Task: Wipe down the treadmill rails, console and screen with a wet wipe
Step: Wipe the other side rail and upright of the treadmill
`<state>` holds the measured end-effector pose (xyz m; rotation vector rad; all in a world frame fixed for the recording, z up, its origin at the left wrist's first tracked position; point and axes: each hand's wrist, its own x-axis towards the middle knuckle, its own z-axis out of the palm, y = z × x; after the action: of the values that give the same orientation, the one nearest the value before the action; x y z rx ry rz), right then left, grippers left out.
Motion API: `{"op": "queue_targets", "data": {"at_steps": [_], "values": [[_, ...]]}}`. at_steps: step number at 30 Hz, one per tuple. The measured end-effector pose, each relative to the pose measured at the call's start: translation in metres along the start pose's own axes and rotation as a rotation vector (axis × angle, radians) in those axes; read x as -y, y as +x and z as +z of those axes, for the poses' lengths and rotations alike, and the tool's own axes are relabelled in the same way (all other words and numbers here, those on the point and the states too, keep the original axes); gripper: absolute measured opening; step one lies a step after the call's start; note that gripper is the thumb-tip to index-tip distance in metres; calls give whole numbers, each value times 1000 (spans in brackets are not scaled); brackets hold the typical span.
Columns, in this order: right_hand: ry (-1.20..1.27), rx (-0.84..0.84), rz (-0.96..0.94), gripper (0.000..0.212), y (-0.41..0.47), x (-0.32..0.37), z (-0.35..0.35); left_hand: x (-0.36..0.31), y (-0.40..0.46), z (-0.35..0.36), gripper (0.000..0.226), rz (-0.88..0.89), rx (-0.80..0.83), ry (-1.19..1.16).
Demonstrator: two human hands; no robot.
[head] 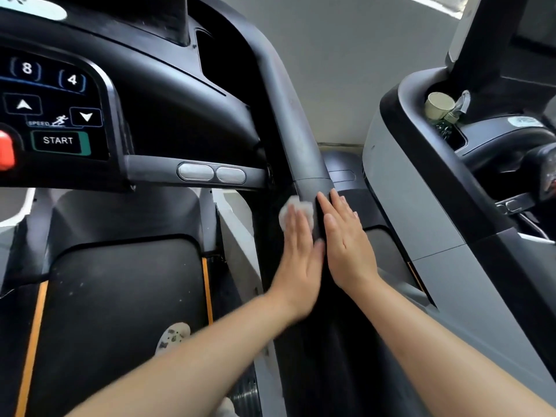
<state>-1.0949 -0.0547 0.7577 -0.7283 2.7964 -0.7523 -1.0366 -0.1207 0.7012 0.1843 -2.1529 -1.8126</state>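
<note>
The treadmill's right rail [304, 139] is a thick dark bar that slopes from the console down toward me. My left hand [299, 260] lies flat against the rail's left side, its straight fingers pressing a crumpled white wet wipe [293, 210] onto it. My right hand [349, 245] rests flat on the rail's right side with straight fingers and holds nothing. The console [60, 115] fills the upper left, with speed arrows, number keys and a START button [58, 140]. Only the screen's lower edge shows at the top.
A red stop knob [6, 150] sits at the console's left edge. Two silver pulse pads [212, 173] are on the crossbar. The black belt [120, 311] with orange stripes lies below. A neighbouring treadmill [436, 206] stands right, with a cup [438, 105] in its tray.
</note>
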Motion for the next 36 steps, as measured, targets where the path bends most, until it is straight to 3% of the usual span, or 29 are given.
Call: {"op": "queue_targets", "data": {"at_steps": [3, 8, 11, 16, 19, 24, 31, 36], "values": [[-47, 2, -24, 78, 2, -1, -1, 0, -27, 8, 61, -51, 31, -166], [-256, 51, -98, 77, 3, 0, 1, 10, 57, -29, 50, -338, -62, -289], [-357, 78, -110, 77, 3, 2, 1, 26, 50, -28, 51, -282, -38, -186], [-454, 142, -145, 77, 14, 3, -1, 24, -30, 1, 51, -289, 9, -235], [-469, 158, -142, 58, 39, 12, 0, 17, 2, -8, 52, -392, -62, -289], [-408, 133, -129, 55, 50, 19, 3, 41, 70, -38, 52, -587, -168, -399], [-408, 137, -152, 54, 48, 19, 3, 32, 10, -9, 46, -380, -138, -458], [-398, 137, -145, 55, 50, 18, 3, 70, 62, -29, 50, -508, -232, -523]]}}
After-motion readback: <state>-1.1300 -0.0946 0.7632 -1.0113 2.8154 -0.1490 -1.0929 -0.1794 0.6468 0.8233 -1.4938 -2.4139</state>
